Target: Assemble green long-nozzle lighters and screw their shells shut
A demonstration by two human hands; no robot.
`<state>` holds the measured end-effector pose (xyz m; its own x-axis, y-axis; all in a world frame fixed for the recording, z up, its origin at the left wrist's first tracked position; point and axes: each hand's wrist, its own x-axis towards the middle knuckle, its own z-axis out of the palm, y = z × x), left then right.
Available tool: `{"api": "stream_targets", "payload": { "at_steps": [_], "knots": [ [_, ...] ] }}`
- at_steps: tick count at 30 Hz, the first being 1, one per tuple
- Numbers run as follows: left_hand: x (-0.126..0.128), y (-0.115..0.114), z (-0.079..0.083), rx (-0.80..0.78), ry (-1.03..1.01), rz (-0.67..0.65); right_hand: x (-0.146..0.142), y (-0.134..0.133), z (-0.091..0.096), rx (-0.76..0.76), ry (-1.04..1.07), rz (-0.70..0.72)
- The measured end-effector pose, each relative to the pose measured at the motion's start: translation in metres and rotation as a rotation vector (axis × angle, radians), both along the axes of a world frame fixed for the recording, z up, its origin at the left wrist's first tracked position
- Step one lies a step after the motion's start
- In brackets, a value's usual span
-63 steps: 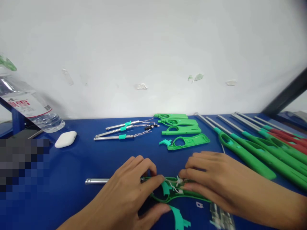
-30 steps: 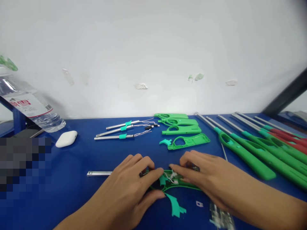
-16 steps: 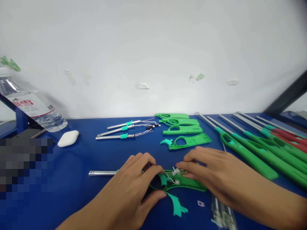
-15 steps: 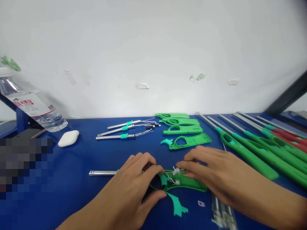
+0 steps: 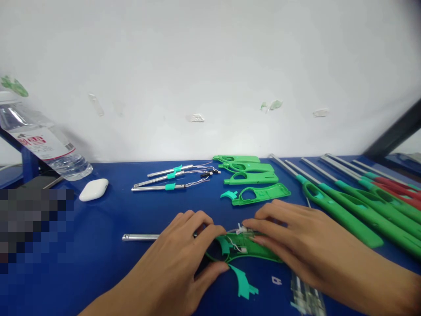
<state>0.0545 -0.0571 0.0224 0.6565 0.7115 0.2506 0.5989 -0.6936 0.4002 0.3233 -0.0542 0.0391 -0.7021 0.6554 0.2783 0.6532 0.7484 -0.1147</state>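
Observation:
An open green lighter shell (image 5: 251, 252) lies on the blue table (image 5: 108, 219) in front of me, with a metal tube (image 5: 140, 237) sticking out to its left. My left hand (image 5: 184, 254) grips the shell's front end, fingers curled over it and thumb underneath. My right hand (image 5: 289, 239) lies over the shell's right part, its fingertips pinched on a small white part with thin wires (image 5: 240, 230) inside the shell. A loose teal trigger piece (image 5: 243, 283) rests just below the shell.
Three metal tubes with wires (image 5: 164, 177) and several green shell halves (image 5: 251, 177) lie farther back. Several finished green and red lighters (image 5: 355, 197) fill the right side. A water bottle (image 5: 42, 145) and a white case (image 5: 94, 190) sit at the left. Clear parts (image 5: 304, 294) lie near my right wrist.
The shell and both hands have shifted slightly away from me and to the right over the two seconds. My right fingertips stayed pinched on the white part inside the shell.

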Motion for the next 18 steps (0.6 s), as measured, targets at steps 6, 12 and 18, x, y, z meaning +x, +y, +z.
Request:
{"api": "stream_targets", "payload": {
  "at_steps": [6, 12, 18],
  "knots": [
    [-0.0001, -0.0003, -0.0006, 0.03, -0.025, 0.003, -0.0002, -0.0017, 0.0003, -0.031, -0.025, -0.005],
    [-0.0005, -0.0011, -0.0025, 0.025, -0.049, 0.0, 0.0029, 0.0003, 0.0006, -0.082, -0.061, 0.024],
    [0.001, -0.0002, -0.0006, -0.016, -0.057, 0.016, 0.0013, 0.0001, -0.0002, -0.096, -0.065, 0.045]
  ]
}}
